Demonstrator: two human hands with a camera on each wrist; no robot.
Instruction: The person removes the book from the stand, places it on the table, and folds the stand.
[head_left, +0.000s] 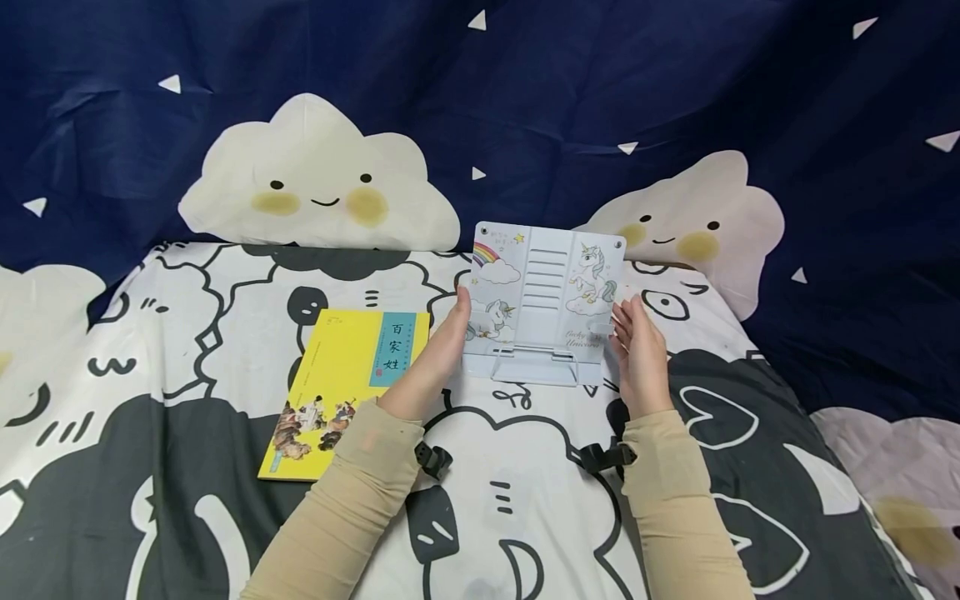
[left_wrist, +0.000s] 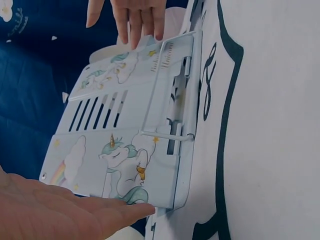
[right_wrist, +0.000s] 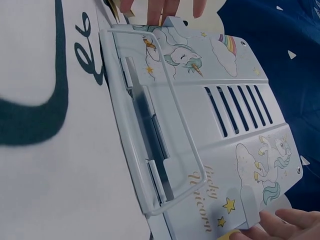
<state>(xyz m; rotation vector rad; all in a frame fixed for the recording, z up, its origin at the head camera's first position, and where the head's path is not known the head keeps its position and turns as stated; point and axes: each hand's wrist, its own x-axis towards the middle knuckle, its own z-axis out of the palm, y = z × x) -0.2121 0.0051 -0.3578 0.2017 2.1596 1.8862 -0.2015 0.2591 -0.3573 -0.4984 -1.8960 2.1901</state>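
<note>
A pale metal book stand (head_left: 551,321) with unicorn, rainbow and cloud prints stands tilted back on the bedding. Slots run down its middle, and a wire support (right_wrist: 175,110) sits at its lower front. Along its left edge lies my left hand (head_left: 435,358), its fingers extended against the side in the left wrist view. On the opposite side is my right hand (head_left: 643,354), with loosely bent fingers close to the right edge and a small page clip (right_wrist: 250,207). Whether those fingertips touch the stand is unclear. Neither hand is curled round it.
A yellow book (head_left: 337,383) with a blue title label lies flat left of the stand, partly behind the left forearm. Sheep-print bedding (head_left: 510,492) spreads underneath. Behind it hangs dark blue fabric (head_left: 525,83) with clouds and triangles. Black straps (head_left: 609,457) circle both wrists.
</note>
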